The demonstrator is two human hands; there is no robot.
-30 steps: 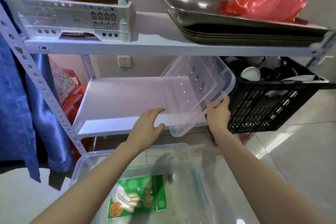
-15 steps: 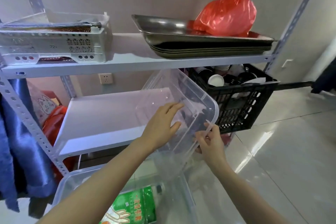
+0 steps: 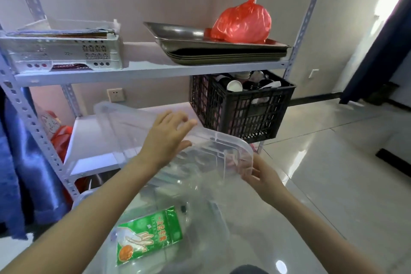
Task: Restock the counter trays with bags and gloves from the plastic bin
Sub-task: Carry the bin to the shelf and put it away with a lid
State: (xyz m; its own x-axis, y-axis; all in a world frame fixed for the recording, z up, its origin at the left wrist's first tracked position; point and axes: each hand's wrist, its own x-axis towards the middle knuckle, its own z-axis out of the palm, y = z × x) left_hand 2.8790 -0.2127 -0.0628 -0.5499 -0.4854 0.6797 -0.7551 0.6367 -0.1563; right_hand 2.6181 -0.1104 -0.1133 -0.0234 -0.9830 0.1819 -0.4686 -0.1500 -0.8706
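As the clear lid (image 3: 142,127) tipped flatter mid-frame, left hand (image 3: 165,140) lay spread on it, right hand (image 3: 260,176) pinched its rim; glossy tile floor (image 3: 333,173) at right.

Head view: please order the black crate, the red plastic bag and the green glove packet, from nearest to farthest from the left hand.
From the left hand, which rests on the clear bin:
1. Black crate, just to its right on the same shelf level.
2. Green glove packet, below it, inside the lower clear container.
3. Red plastic bag, up and to the right, on the metal trays on the shelf above.
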